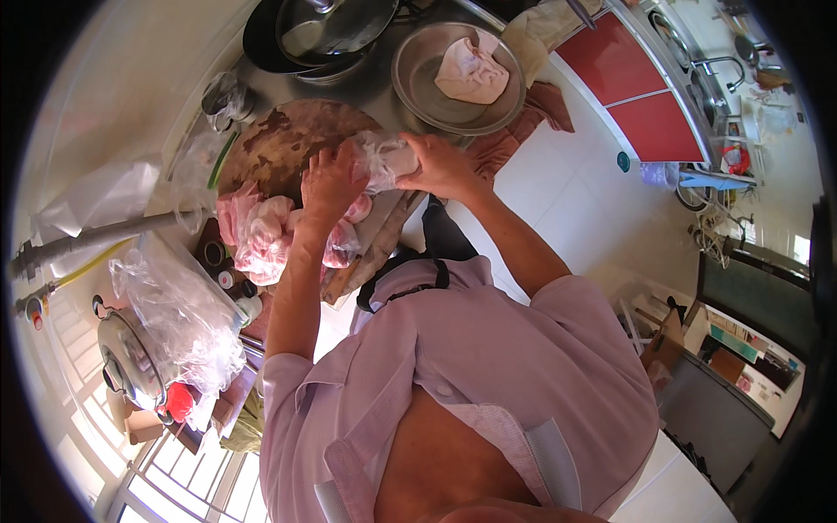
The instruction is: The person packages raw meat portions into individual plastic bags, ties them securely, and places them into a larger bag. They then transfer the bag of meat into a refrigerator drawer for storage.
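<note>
A clear plastic bag with something pale inside is stretched between my two hands, over the right edge of a round wooden chopping board. My right hand grips its right end with thumb and fingers. My left hand has its fingers at the bag's left end. Below and beside my left hand lie several plastic-wrapped portions of raw meat. Beyond my right hand, a piece of pale raw meat or skin lies in a steel basin. What the bag holds is not clear.
A black wok with a glass lid stands at the back. A glass jar is left of the board, near a green strip. Plastic bags and a lidded steel pot are at the left. A brown cloth hangs below the basin.
</note>
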A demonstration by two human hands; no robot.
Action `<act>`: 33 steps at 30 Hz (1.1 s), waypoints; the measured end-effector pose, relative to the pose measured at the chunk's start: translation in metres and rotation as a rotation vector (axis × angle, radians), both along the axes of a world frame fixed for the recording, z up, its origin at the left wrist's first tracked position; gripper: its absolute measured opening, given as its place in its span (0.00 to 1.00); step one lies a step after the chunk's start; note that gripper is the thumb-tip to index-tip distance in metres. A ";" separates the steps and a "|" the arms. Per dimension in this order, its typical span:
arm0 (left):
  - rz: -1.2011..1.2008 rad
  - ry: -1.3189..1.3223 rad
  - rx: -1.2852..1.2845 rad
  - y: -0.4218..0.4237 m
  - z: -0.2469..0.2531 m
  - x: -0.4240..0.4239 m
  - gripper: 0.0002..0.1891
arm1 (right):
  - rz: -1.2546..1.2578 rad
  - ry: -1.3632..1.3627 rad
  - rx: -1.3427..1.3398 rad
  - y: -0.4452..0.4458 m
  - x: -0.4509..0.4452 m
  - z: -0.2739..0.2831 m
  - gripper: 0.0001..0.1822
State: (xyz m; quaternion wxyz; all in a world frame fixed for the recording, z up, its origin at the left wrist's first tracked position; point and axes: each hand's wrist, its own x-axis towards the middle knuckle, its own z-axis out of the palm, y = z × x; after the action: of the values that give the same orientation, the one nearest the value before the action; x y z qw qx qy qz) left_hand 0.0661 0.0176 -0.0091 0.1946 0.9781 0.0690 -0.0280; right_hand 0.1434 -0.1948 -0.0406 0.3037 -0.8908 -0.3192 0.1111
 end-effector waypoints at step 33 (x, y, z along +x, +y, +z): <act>0.344 -0.272 -2.180 0.008 0.011 -0.024 0.36 | 0.185 0.476 0.722 0.031 0.025 0.122 0.24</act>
State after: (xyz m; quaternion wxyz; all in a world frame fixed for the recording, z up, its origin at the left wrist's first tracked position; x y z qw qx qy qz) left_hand 0.0422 0.0259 0.0015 0.9573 0.2558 0.1201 0.0612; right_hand 0.1683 -0.1636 0.0819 0.6492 -0.6450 -0.3371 0.2214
